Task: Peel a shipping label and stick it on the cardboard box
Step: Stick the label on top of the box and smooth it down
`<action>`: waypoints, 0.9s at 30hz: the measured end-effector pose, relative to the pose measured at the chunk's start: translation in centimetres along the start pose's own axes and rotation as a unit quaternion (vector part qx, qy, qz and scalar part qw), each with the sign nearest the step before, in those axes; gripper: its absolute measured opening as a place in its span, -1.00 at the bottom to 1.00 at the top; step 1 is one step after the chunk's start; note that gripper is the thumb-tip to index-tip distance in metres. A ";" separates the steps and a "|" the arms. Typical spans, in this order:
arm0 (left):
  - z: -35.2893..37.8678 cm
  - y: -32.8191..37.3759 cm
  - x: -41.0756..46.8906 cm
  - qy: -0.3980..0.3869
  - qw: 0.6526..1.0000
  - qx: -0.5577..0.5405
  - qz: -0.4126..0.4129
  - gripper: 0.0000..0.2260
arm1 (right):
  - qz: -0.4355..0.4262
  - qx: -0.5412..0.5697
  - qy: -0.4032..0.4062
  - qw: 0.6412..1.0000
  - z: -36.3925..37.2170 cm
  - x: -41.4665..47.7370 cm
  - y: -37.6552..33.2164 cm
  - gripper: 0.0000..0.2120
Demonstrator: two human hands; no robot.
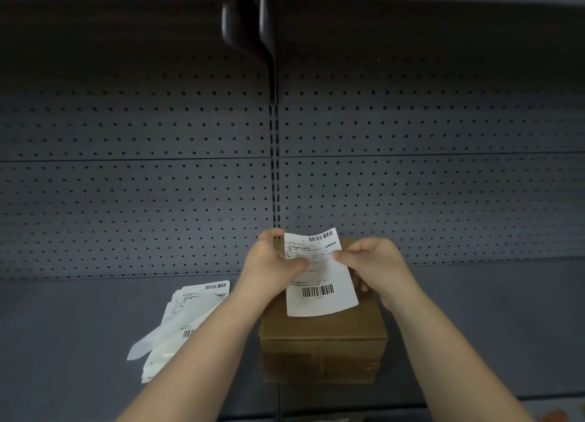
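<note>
A white shipping label (319,276) with two barcodes is held up in the air above a brown cardboard box (323,342) that sits on a grey shelf. My left hand (272,266) pinches the label's left edge near its top. At the label's right edge my right hand (376,263) pinches it with thumb and fingers. The label's lower half curls toward me over the box top. Both forearms reach in from the bottom of the view.
A loose pile of more labels and a peeled backing strip (180,320) lies on the shelf (63,342) left of the box. A grey pegboard wall (158,184) rises behind. A dark bracket (253,26) hangs from above at the centre.
</note>
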State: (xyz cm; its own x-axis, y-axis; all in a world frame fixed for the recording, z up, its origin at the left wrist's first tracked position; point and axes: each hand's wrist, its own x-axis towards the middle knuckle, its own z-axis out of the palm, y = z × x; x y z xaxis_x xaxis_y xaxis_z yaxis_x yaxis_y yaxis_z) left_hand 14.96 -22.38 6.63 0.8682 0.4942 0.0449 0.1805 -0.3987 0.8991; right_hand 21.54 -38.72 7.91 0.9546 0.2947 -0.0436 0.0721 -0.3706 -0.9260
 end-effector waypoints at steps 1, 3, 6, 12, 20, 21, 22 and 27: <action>0.2 0.0 0.2 -0.001 1.000 0.005 0.002 -0.40 | 0.001 -0.010 -0.002 1.000 0.1 0.1 0.1 -0.86; 0.5 0.0 0.4 -0.002 1.000 0.017 0.010 -0.33 | 0.004 -0.031 -0.002 1.000 0.1 0.4 0.4 -0.87; 0.7 0.0 0.9 -0.006 0.999 0.037 0.014 -0.29 | 0.004 -0.060 0.004 0.998 0.3 0.8 0.7 -0.87; 0.6 0.0 1.4 -0.014 0.999 0.048 0.008 -0.29 | -0.014 -0.116 0.019 0.993 0.6 1.4 0.9 -0.85; 0.9 -0.7 2.0 -0.030 0.997 0.064 0.001 -0.21 | -0.035 -0.182 0.026 0.982 1.4 1.6 1.0 -0.79; 0.9 -0.8 2.0 -0.031 0.997 0.070 0.005 -0.22 | -0.037 -0.185 0.027 0.982 1.5 1.8 1.1 -0.76; 0.9 -0.8 2.0 -0.033 0.996 0.076 0.010 -0.23 | -0.039 -0.188 0.028 0.981 1.6 1.8 1.2 -0.74; 1.0 -0.2 1.8 -0.038 0.990 0.131 0.036 -0.32 | -0.047 -0.224 0.026 0.973 1.6 1.9 1.4 -0.74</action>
State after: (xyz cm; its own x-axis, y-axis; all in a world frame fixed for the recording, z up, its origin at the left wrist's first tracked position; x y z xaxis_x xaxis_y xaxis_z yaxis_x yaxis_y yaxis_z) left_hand 16.91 -22.15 6.07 0.9140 0.4008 0.0629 0.2216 -0.6229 0.7502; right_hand 23.01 -37.24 5.87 0.9504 0.3046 0.0629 0.2667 -0.6941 -0.6687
